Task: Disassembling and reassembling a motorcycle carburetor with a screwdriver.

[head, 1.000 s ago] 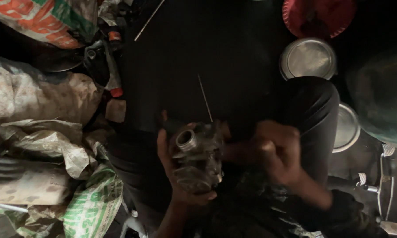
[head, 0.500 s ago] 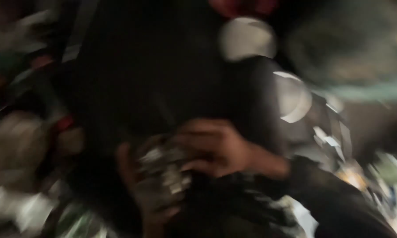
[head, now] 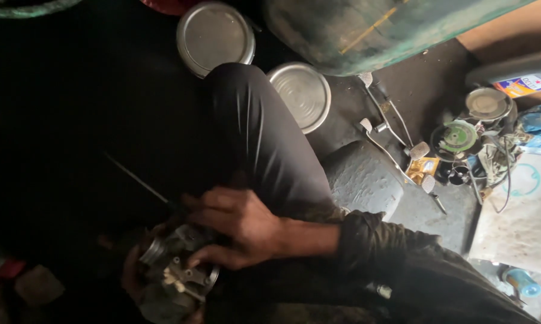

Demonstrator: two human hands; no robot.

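Note:
A grimy metal carburettor-like part (head: 177, 273) sits low in the view, over my lap. My left hand (head: 131, 277) cups it from below and from the left, mostly hidden in the dark. My right hand (head: 237, 227) lies across the top of the part, fingers curled onto it. A thin metal rod (head: 135, 180) slants up to the left from the part. My right knee in dark trousers (head: 252, 132) rises just behind the hands.
Two round metal lids (head: 215, 37) (head: 299, 95) lie on the floor beyond the knee. A green tank (head: 366, 30) fills the top right. Pedal-like levers (head: 390, 141), round machine parts (head: 459, 141) and a white sheet (head: 519, 216) lie at right.
The view has swung to the right, so the bags at left are gone and the parts at right show. My right hand has moved onto the metal part.

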